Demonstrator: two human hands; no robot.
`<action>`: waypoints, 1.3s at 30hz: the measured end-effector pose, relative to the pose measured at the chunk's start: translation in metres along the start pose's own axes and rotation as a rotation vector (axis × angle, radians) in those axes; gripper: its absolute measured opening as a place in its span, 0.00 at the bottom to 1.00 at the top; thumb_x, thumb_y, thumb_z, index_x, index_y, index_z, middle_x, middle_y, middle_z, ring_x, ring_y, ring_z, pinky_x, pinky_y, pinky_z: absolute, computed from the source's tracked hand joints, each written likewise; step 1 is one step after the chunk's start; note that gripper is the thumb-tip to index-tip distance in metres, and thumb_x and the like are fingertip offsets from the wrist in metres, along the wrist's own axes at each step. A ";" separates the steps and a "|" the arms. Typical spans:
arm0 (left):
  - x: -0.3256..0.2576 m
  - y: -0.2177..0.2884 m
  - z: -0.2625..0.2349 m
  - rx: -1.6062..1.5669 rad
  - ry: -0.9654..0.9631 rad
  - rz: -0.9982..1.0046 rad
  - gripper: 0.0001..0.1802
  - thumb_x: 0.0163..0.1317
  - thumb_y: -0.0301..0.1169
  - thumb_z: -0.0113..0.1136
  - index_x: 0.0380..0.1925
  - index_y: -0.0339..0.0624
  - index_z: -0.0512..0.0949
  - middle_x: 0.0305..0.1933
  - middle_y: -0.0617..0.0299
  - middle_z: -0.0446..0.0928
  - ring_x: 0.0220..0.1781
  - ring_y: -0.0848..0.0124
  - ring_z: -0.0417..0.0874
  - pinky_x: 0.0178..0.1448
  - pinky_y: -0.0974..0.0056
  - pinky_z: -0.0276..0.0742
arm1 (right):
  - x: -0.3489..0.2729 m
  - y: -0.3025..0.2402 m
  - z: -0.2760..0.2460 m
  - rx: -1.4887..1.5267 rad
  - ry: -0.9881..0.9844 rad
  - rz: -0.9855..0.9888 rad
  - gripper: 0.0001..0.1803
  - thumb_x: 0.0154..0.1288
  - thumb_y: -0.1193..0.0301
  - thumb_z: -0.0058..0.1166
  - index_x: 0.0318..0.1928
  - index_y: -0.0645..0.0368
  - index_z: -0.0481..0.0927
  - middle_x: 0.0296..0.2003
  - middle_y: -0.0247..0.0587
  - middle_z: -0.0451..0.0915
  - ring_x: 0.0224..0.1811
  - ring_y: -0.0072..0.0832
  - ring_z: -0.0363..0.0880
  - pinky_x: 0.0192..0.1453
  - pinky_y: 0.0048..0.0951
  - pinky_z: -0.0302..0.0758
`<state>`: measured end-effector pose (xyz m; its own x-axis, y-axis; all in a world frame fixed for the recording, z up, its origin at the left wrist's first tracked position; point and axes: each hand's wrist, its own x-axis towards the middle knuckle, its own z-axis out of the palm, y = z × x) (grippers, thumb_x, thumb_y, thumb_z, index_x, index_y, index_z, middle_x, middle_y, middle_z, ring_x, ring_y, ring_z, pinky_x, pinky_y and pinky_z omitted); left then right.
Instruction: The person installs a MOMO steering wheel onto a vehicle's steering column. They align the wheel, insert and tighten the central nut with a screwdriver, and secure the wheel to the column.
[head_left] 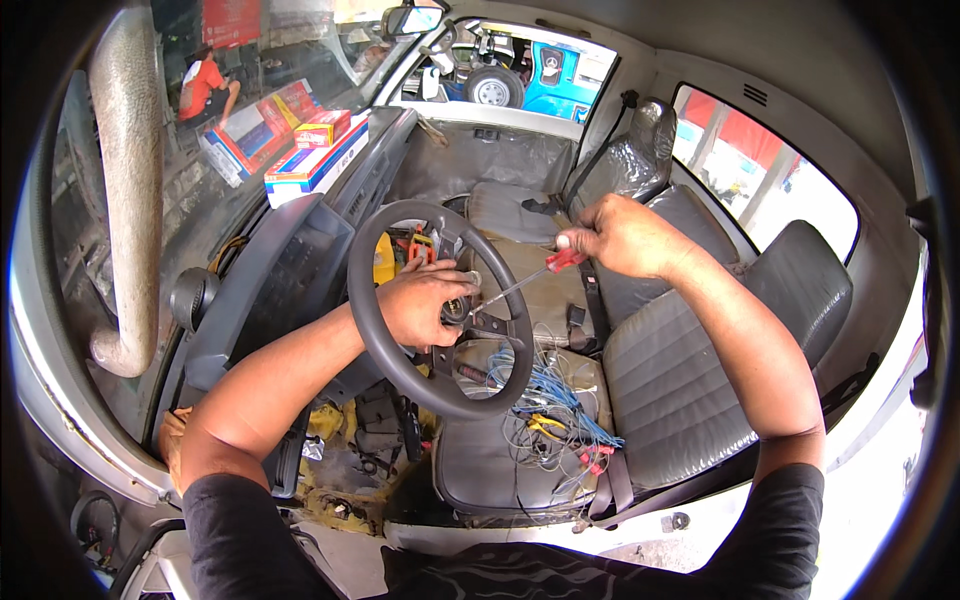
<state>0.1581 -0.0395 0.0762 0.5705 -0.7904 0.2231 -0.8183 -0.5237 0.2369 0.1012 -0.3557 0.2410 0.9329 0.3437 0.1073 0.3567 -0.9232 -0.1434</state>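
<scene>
A dark grey steering wheel (362,300) stands in front of me. My left hand (415,302) reaches through its rim, fingers curled over a small round dark part (457,309) at the hub. In my right hand (622,238), right of the wheel, is a screwdriver (566,260) with a red handle. Its long thin shaft slants down left across the rim, and the tip is at the hub, close to my left fingers. Whether the tip sits in a screw is too small to tell.
On the seat below the wheel lies a tangle of blue and white wires (560,390) with yellow-handled pliers (546,427). Boxes (318,160) rest on the dashboard (290,270). The grey backrest (680,385) rises at right. Dark parts (375,430) litter the footwell. Outside, a person in red sits beyond the windshield.
</scene>
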 end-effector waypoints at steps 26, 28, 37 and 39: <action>0.001 -0.010 -0.006 -0.087 -0.029 0.101 0.33 0.59 0.41 0.77 0.65 0.45 0.86 0.75 0.50 0.79 0.88 0.40 0.62 0.91 0.39 0.56 | -0.002 0.011 0.005 -0.068 0.183 -0.193 0.24 0.75 0.51 0.70 0.41 0.64 0.91 0.33 0.58 0.90 0.43 0.57 0.92 0.51 0.53 0.86; 0.004 -0.008 -0.008 -0.110 -0.038 0.095 0.34 0.56 0.38 0.77 0.65 0.42 0.85 0.74 0.48 0.80 0.87 0.38 0.63 0.91 0.40 0.56 | 0.001 0.020 0.009 -0.049 0.087 -0.148 0.26 0.74 0.52 0.69 0.41 0.68 0.89 0.35 0.63 0.89 0.45 0.59 0.91 0.53 0.55 0.86; 0.013 0.006 -0.011 -0.162 -0.074 0.030 0.36 0.49 0.35 0.74 0.62 0.39 0.85 0.72 0.45 0.80 0.88 0.38 0.62 0.91 0.36 0.49 | 0.008 0.027 0.025 0.063 0.353 -0.450 0.22 0.69 0.56 0.74 0.41 0.67 0.89 0.34 0.54 0.90 0.42 0.52 0.92 0.48 0.51 0.86; 0.017 0.008 -0.011 -0.165 -0.088 0.028 0.36 0.49 0.36 0.74 0.62 0.38 0.85 0.71 0.44 0.80 0.87 0.38 0.63 0.91 0.36 0.48 | 0.006 0.023 0.025 0.092 0.332 -0.431 0.22 0.71 0.56 0.73 0.40 0.67 0.90 0.35 0.56 0.90 0.43 0.54 0.92 0.50 0.51 0.87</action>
<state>0.1619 -0.0532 0.0926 0.5331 -0.8327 0.1499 -0.8072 -0.4475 0.3850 0.1161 -0.3706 0.2134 0.6408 0.6010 0.4776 0.7197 -0.6868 -0.1014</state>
